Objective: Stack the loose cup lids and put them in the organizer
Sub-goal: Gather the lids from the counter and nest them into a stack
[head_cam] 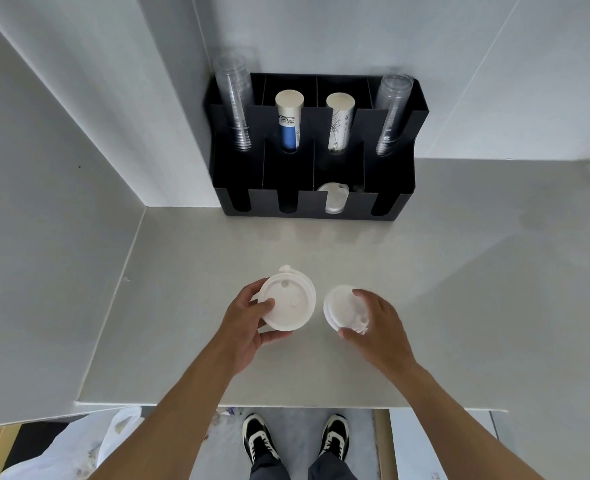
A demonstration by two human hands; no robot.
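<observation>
Head view: left hand (248, 323) grips a lid stack (288, 303); right hand (376, 327) pinches another lid (342, 304).

Bare forearms, no sleeves; dark grey trousers (288, 471); black-and-white lace-up sneakers (259, 438).

Beside the counter (460, 271), below its front edge, lie a plastic bag (89, 448) and two black-and-white shoes (259, 438).

Organizer (307, 206) stands at counter (460, 271) rear, against wall. Cup stacks (288, 123) fill its back compartments; lids (333, 199) sit in front.
</observation>
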